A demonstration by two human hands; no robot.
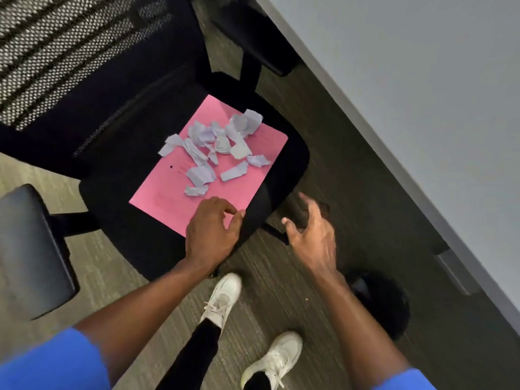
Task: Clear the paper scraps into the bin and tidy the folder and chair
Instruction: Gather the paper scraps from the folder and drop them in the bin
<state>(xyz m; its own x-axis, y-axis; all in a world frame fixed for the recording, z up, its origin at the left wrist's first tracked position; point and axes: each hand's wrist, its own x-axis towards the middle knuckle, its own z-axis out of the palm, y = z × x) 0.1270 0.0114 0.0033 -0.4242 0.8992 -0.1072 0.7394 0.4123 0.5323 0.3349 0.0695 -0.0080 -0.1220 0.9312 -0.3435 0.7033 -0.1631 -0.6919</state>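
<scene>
A pink folder (168, 190) lies flat on the black seat of an office chair (118, 198). Several torn pale paper scraps (216, 144) are scattered across the folder's upper half. My left hand (211, 232) rests at the folder's near corner, fingers curled against its edge; whether it pinches the folder I cannot tell. My right hand (312, 232) hovers to the right of the seat, above the floor, fingers spread and holding nothing. No bin is in view.
The chair's mesh backrest (70, 52) fills the upper left, and an armrest (31, 249) juts out at the left. A grey desk top (422, 108) runs diagonally along the right. My white shoes (225, 299) stand on carpet beside a chair-base caster (380, 299).
</scene>
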